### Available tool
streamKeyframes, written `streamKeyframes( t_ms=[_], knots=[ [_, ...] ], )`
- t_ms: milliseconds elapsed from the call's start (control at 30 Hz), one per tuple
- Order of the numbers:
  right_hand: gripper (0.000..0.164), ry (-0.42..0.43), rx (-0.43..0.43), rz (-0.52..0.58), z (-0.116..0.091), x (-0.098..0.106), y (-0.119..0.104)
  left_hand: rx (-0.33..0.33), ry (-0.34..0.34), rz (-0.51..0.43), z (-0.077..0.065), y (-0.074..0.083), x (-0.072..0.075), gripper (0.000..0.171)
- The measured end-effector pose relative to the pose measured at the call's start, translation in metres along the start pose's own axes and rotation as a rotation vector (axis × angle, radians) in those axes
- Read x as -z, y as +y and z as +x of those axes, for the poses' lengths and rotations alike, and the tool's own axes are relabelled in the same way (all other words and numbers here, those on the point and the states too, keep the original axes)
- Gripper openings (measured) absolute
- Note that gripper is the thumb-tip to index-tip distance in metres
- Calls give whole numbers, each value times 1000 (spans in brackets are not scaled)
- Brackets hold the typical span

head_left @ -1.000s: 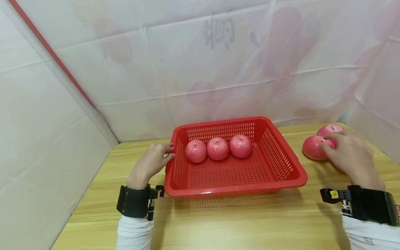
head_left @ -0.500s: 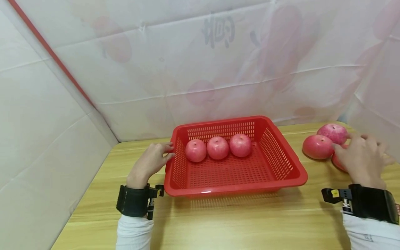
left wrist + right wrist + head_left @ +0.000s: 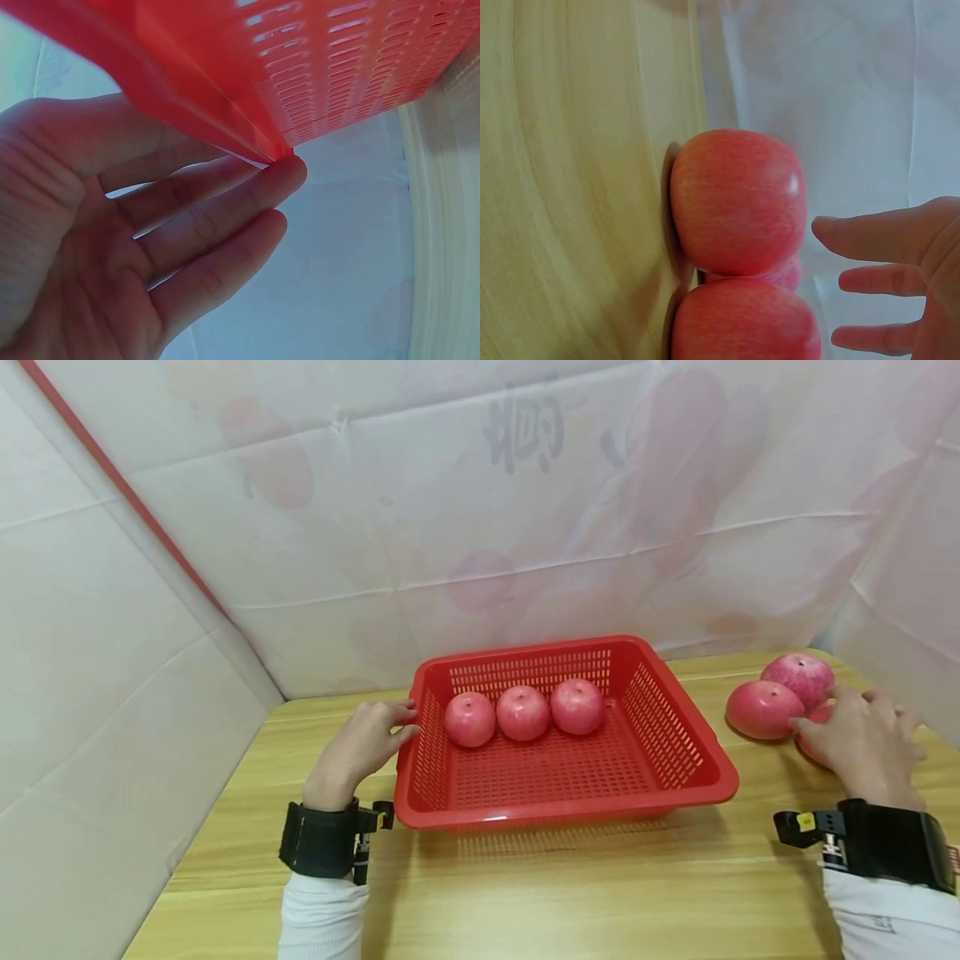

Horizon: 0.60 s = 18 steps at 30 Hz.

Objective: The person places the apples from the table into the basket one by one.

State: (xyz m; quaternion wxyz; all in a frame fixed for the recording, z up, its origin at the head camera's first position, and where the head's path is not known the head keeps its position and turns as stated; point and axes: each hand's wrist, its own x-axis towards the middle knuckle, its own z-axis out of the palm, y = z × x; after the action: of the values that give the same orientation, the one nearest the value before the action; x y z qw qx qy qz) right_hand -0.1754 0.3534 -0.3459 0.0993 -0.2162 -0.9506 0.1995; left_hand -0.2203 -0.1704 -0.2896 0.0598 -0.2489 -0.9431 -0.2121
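The left grip (image 3: 360,743), fingers loosely extended, touches the red basket (image 3: 562,817) at its left rim; light steadying pressure should suffice. Inside, three apples (image 3: 522,714) line the far side, leaving room in front and rightward. Past the right rim, bare surface (image 3: 742,822) leads to three clustered apples (image 3: 765,710); over the rightmost apple (image 3: 822,715) the right grip (image 3: 866,745) spreads, holding nothing: best to curl round squarely, thumb clear of its neighbour
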Motion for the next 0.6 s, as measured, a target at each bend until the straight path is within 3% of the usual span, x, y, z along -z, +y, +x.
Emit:
streamKeyframes(
  t_ms=[333, 600],
  knots=[
    [62, -19, 11, 6, 1, -6, 7, -6, 3, -5, 0, -1, -1, 24],
    [62, 27, 79, -12, 4, -15, 23, -1, 3, -10, 0, -1, -1, 24]
  ],
)
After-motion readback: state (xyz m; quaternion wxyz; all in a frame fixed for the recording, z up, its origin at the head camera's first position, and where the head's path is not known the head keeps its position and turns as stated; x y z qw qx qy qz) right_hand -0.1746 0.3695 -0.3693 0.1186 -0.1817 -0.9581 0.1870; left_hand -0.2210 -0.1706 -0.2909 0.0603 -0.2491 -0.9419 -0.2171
